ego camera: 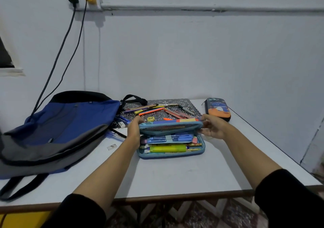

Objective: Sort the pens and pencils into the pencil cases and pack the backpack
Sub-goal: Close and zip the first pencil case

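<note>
A light blue pencil case [172, 153] lies open in the middle of the table, its lid [171, 126] half raised. Blue pens, a yellow-green highlighter and other items sit inside. My left hand [134, 129] grips the lid's left end. My right hand [212, 126] grips its right end. Behind the case, loose pens and pencils [157, 111] lie scattered on a dark patterned mat [182, 103]. A second, dark pencil case [218, 109] with an orange and blue print lies zipped at the far right. A blue and grey backpack [57, 129] lies flat on the left.
A white eraser [121, 124] and blue pens [114, 135] lie beside the backpack. A small wrapper [111, 147] lies on the white table [175, 175]. Two cables [57, 61] hang from a wall socket down behind the backpack. The table's right edge runs diagonally past the dark case.
</note>
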